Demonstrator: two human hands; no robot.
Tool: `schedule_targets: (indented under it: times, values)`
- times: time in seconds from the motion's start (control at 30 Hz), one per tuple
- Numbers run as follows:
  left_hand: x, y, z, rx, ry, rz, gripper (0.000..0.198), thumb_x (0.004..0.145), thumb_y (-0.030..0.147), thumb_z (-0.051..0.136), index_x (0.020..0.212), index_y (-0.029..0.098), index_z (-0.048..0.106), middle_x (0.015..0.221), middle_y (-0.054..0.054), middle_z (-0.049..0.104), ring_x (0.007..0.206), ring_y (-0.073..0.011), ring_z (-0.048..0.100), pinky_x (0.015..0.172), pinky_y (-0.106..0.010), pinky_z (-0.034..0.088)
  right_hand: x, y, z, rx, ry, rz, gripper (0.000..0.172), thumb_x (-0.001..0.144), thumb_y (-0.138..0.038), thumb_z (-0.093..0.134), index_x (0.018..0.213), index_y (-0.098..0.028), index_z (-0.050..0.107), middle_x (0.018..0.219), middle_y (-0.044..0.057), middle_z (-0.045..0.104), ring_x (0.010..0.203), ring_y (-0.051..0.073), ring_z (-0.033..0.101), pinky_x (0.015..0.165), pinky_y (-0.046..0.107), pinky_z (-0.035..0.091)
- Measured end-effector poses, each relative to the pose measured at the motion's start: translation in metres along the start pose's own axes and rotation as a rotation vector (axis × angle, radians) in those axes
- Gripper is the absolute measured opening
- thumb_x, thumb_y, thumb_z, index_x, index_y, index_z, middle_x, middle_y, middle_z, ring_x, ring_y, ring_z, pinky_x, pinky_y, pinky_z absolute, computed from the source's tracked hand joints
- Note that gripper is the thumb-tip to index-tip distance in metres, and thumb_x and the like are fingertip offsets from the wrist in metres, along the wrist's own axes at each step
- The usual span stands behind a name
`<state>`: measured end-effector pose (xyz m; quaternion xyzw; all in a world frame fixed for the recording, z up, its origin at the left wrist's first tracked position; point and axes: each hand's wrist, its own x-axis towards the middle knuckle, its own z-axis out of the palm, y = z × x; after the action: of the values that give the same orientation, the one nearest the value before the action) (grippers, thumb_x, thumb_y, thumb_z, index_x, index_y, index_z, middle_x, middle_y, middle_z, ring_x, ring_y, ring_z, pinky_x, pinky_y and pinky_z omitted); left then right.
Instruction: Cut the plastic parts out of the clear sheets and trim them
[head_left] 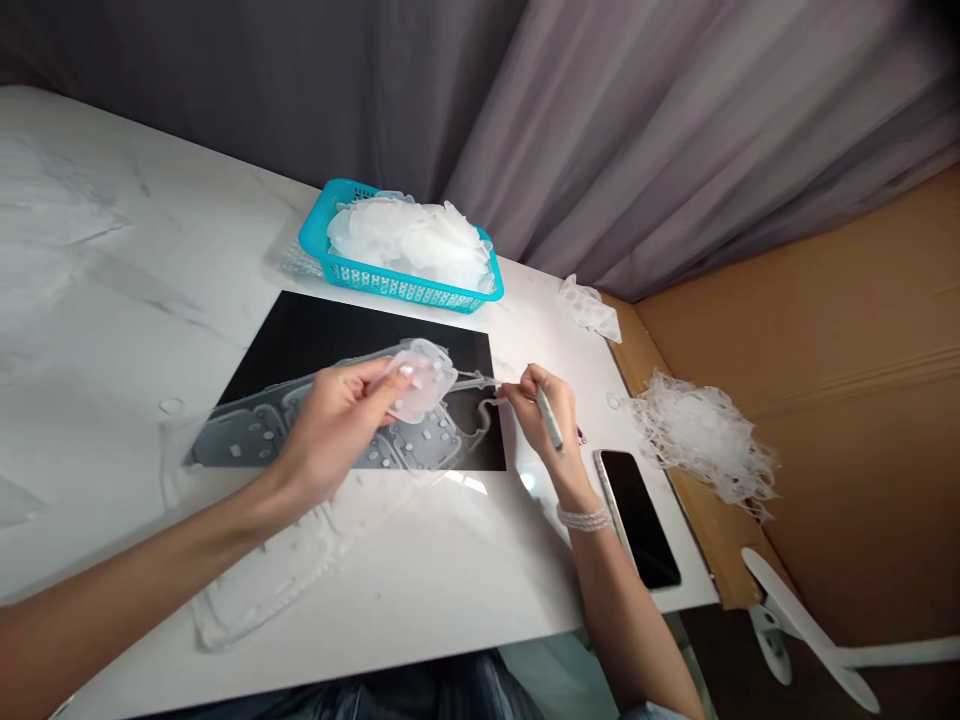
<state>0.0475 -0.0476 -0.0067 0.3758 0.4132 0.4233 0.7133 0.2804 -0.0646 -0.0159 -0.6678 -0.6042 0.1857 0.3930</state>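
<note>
My left hand point(341, 415) pinches a translucent, rounded silicone-like piece point(422, 383) between thumb and fingers, above a black mat point(270, 345). Under that hand a larger clear sheet point(251, 438) with moulded outlines and small raised bumps lies partly on the mat and partly on the table. My right hand point(541, 410) is closed round a slim, pale pen-like tool point(550, 420), its rear end pointing back toward the wrist. Thin clear strips point(480, 382) stretch from the piece to the right fingertips. The tool's tip is too small to make out.
Behind the mat stands a turquoise basket point(405, 288) heaped with whitish translucent pieces. A phone point(641, 520) lies right of my right forearm. Tangled clear trimmings point(701, 440) rest by a cardboard box point(840, 380). A crumpled translucent piece point(590, 308) lies at the table's far right edge.
</note>
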Motion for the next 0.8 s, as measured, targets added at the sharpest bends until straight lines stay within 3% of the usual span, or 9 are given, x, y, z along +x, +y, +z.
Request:
schedule_targets:
  times: [0.07,0.17,0.23,0.33,0.4,0.47,0.6,0.8]
  values:
    - [0.003,0.005,-0.002,-0.1,0.021,0.046,0.024,0.086,0.035,0.071,0.102,0.017,0.075,0.102,-0.007,0.075,0.102,-0.0232,0.068,0.085,-0.031,0.055,0.003,0.007,-0.007,-0.056,-0.009,0.012,0.035,0.085,-0.023,0.059,0.067,-0.024,0.028,0.06,-0.007,0.033,0.056,0.011,0.041,0.056,0.025,0.029]
    - [0.007,0.01,-0.004,-0.21,-0.034,-0.06,0.029,0.09,0.031,0.065,0.11,0.012,0.073,0.112,-0.014,0.074,0.108,-0.0268,0.069,0.091,-0.037,0.056,0.003,0.002,-0.011,-0.124,0.099,0.011,0.041,0.087,-0.032,0.063,0.067,-0.024,0.028,0.06,-0.007,0.03,0.053,0.01,0.034,0.054,0.025,0.027]
    - [0.008,0.012,-0.003,-0.261,-0.057,-0.138,0.031,0.092,0.029,0.058,0.113,0.009,0.072,0.115,-0.017,0.074,0.107,-0.0274,0.069,0.089,-0.037,0.057,0.0,-0.01,-0.008,-0.008,0.149,0.021,0.043,0.088,-0.036,0.064,0.067,-0.024,0.029,0.061,-0.007,0.031,0.058,0.012,0.046,0.058,0.025,0.034]
    - [0.007,0.014,-0.001,-0.317,-0.09,-0.199,0.036,0.096,0.029,0.048,0.113,0.008,0.071,0.117,-0.017,0.073,0.104,-0.0271,0.07,0.084,-0.036,0.058,-0.007,-0.029,0.003,0.402,-0.005,0.093,0.042,0.089,-0.039,0.065,0.069,-0.024,0.032,0.066,-0.005,0.041,0.079,0.017,0.064,0.075,0.029,0.047]
    - [0.006,0.014,0.0,-0.346,-0.104,-0.231,0.04,0.096,0.032,0.045,0.114,0.007,0.07,0.117,-0.017,0.073,0.103,-0.0282,0.07,0.084,-0.039,0.058,-0.011,-0.038,0.012,0.615,-0.152,0.154,0.043,0.086,-0.037,0.069,0.069,-0.024,0.032,0.066,-0.005,0.045,0.078,0.017,0.064,0.079,0.032,0.05]
    - [0.006,0.013,-0.001,-0.363,-0.118,-0.259,0.044,0.096,0.036,0.044,0.116,0.007,0.069,0.117,-0.018,0.073,0.103,-0.0299,0.07,0.086,-0.042,0.058,-0.014,-0.043,0.018,0.702,-0.229,0.189,0.046,0.082,-0.034,0.074,0.067,-0.024,0.031,0.062,-0.007,0.044,0.068,0.014,0.059,0.073,0.03,0.05]
    - [0.006,0.011,-0.003,-0.367,-0.145,-0.275,0.05,0.095,0.041,0.044,0.118,0.004,0.069,0.116,-0.02,0.073,0.104,-0.0319,0.07,0.091,-0.046,0.055,-0.015,-0.044,0.021,0.752,-0.24,0.22,0.048,0.077,-0.027,0.076,0.066,-0.024,0.03,0.06,-0.007,0.049,0.064,0.012,0.055,0.065,0.026,0.045]
    - [0.009,0.008,-0.006,-0.375,-0.138,-0.297,0.057,0.095,0.042,0.042,0.131,0.002,0.059,0.119,-0.023,0.071,0.112,-0.0346,0.067,0.098,-0.05,0.052,-0.011,-0.039,0.018,0.768,-0.18,0.246,0.05,0.074,-0.025,0.079,0.065,-0.024,0.03,0.059,-0.007,0.053,0.066,0.014,0.062,0.069,0.028,0.05]
